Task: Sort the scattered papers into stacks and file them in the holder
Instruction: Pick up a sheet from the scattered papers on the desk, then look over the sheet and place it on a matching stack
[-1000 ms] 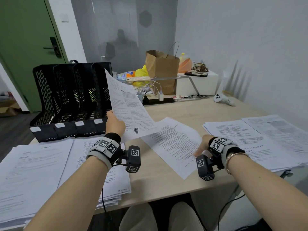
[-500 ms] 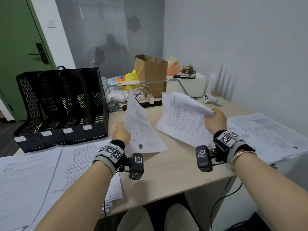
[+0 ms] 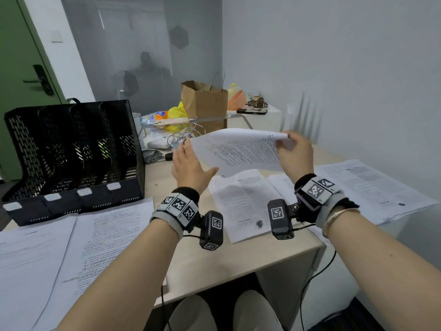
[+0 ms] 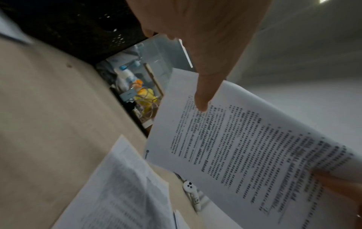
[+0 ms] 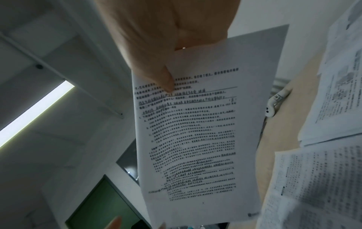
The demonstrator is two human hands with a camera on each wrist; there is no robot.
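The right hand [image 3: 296, 154] pinches one printed sheet [image 3: 238, 151] by its far corner, thumb on the printed face, and holds it in the air above the middle of the table [image 3: 226, 259]. The left hand [image 3: 188, 168] is spread flat with straight fingers just beside the sheet's free end; from the left wrist view its thumb [image 4: 201, 99] lies over the printed face, but whether it touches the paper I cannot tell.

The sheet looks light and limp: held at one corner it bows and sags, so it would likely flutter or fold if moved fast. Supporting the opposite edge with the other hand, or taking it along a long edge, should keep it flat enough to lay squarely on a stack.

Below it another printed page [image 3: 241, 204] lies on the table, with stacks of papers to the left [image 3: 71, 247] and right [image 3: 372, 187]. The black mesh file holder [image 3: 71, 158] stands at the table's left rear.

Text on every page is too blurred to read, so which stack this sheet belongs to cannot be judged. The holder's slots look dark; their contents are unclear. The left stack runs out of frame.
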